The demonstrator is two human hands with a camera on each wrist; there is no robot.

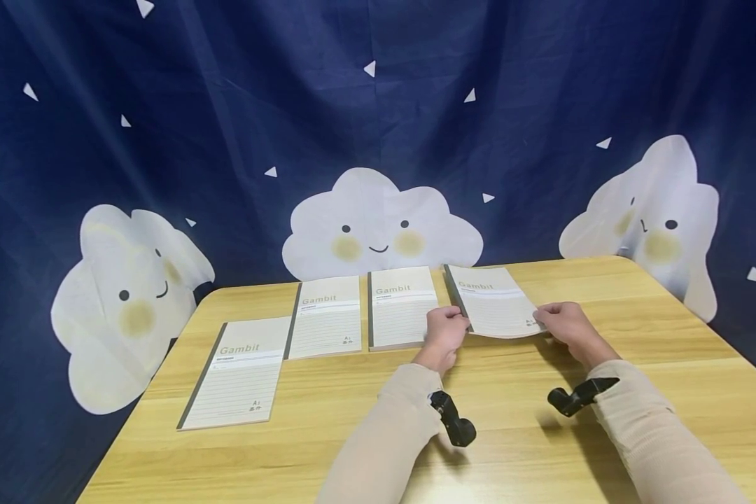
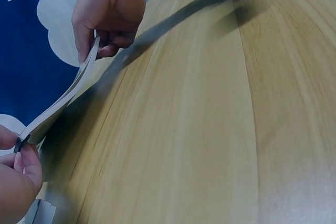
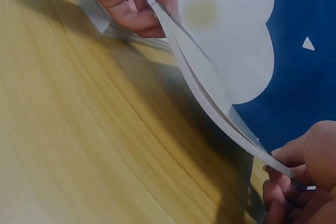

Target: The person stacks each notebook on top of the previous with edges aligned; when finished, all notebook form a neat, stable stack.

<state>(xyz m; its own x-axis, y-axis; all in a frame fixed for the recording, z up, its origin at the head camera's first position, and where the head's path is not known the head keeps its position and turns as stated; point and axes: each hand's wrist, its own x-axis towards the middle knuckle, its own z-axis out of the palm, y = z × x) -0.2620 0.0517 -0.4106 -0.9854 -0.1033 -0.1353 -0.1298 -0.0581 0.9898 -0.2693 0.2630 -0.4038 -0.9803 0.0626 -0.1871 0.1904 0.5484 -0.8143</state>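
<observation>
The fingers of the left hand [image 1: 444, 337] and right hand [image 1: 572, 330] pinch the near corners of a white, dark-spined paper notebook [image 1: 493, 301] near the pale wooden worktop's [image 1: 516, 448] far edge. It sags between them; uneven release could splay its pages.

Far-left notebook [image 1: 236, 378]: "Gambit", "NOTEBOOK" | second notebook [image 1: 325, 322]: "Gambit", "NOTEBOOK" | third notebook [image 1: 402, 315]: "Gambit", small print [image 1: 384, 298] unclear | far-right notebook [image 1: 494, 302]: "Gambit" | lower-right marks [image 1: 255, 405], third's hidden: "A" plus blurred digit, characters
</observation>
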